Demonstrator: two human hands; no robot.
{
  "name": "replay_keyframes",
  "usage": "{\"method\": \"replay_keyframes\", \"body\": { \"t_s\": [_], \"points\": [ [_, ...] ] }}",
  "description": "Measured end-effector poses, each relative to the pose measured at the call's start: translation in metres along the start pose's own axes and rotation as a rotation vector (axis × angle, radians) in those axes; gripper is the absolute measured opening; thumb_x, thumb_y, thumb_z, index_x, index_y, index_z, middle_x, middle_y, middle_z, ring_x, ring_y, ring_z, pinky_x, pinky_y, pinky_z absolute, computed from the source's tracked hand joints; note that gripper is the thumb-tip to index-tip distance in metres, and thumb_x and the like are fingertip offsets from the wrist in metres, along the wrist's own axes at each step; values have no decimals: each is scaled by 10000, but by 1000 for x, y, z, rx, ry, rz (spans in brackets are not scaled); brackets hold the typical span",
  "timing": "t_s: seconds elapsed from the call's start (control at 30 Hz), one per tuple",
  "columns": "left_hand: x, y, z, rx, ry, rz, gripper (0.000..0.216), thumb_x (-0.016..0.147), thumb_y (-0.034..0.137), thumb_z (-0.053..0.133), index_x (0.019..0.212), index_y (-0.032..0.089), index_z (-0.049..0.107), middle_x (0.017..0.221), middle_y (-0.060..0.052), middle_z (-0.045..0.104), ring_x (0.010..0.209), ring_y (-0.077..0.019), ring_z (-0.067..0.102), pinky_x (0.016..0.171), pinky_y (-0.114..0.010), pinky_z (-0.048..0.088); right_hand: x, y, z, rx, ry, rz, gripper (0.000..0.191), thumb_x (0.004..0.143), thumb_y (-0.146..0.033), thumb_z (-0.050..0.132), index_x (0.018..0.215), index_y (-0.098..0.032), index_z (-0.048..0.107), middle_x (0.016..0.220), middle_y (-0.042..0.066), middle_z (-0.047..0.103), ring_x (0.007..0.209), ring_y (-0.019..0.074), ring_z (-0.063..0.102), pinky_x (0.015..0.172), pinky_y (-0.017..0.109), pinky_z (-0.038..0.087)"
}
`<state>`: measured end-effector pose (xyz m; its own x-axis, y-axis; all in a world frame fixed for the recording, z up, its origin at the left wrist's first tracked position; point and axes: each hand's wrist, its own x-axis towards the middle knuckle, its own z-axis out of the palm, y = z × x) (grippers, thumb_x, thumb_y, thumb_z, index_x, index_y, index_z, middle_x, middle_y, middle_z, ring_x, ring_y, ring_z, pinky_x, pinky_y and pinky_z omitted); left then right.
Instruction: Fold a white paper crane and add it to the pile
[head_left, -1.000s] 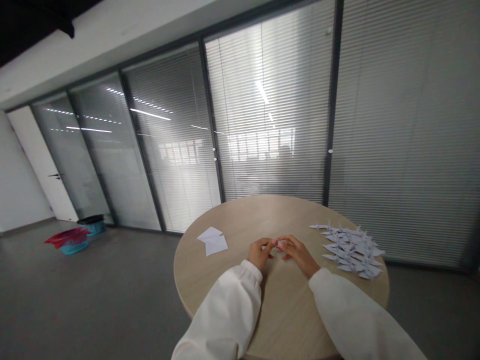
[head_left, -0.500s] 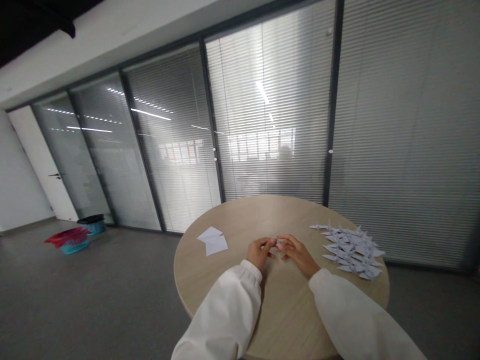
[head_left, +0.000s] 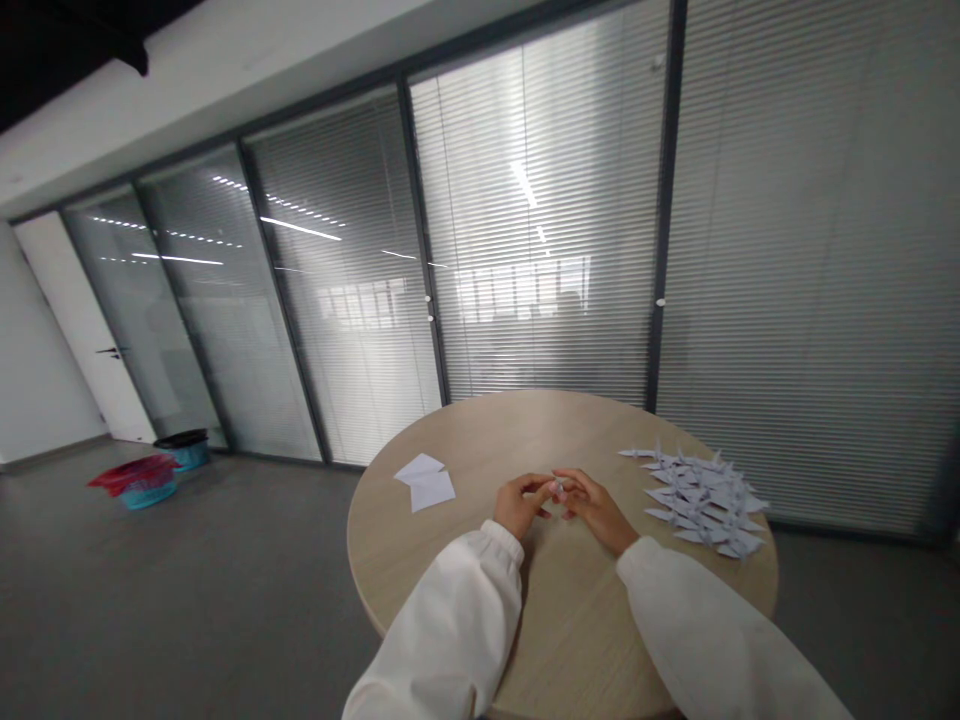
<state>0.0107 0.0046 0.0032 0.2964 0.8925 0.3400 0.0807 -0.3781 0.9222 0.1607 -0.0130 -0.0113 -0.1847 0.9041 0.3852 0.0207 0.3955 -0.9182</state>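
My left hand [head_left: 523, 504] and my right hand [head_left: 598, 508] meet over the middle of the round table, fingertips almost touching. Pinched between them is a small piece of folded white paper [head_left: 559, 487], mostly covered by the fingers, so its shape cannot be made out. Both hands are closed on it. To the left lie white paper squares [head_left: 433, 491], two of them visible and overlapping at an angle. On the right, beyond my right hand, several folded paper cranes [head_left: 705, 502] sit crowded together in rows.
The round wooden table [head_left: 525, 425] stands close to a glass partition [head_left: 540, 250] with blinds. On the floor at the left are a blue basket with a red liner [head_left: 146, 482] and another with a black liner [head_left: 187, 450]. A white door [head_left: 82, 325] is at far left.
The fingers have shifted slightly around the folded paper, with my left fingertips a little closer to my right ones. The squares and the cranes have not moved.
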Motion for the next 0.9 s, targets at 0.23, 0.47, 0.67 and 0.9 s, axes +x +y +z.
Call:
{"method": "replay_keyframes", "body": {
  "t_s": [0.23,0.47,0.67,0.9],
  "points": [
    [1,0,2,-34,32,-21,395,653,461,590,824,108,633,717,-73,645,629,-151,593,477,-236,507,-1,-3,1,-29,5,-2,463,694,-466,569,1067,-201,504,864,54,608,820,201,566,587,279,480],
    [1,1,1,-147,24,-86,369,630,456,618,743,108,577,690,-66,633,628,-150,593,492,-241,502,1,1,-1,-36,17,-11,422,705,-446,569,1042,-198,517,837,51,603,805,203,569,584,282,484],
    [4,-5,-3,-233,-1,-146,392,583,473,649,709,111,562,712,-66,631,690,-176,599,508,-254,496,2,6,-3,-31,20,-29,383,719,-391,566,1041,-192,508,820,42,585,788,189,559,571,266,483],
    [7,-9,-4,-220,57,-126,395,564,483,653,678,115,568,687,-51,607,672,-160,579,511,-248,490,2,6,-2,2,5,-30,367,714,-348,571,1038,-196,491,781,25,565,734,164,546,559,257,471]
  ]
}}
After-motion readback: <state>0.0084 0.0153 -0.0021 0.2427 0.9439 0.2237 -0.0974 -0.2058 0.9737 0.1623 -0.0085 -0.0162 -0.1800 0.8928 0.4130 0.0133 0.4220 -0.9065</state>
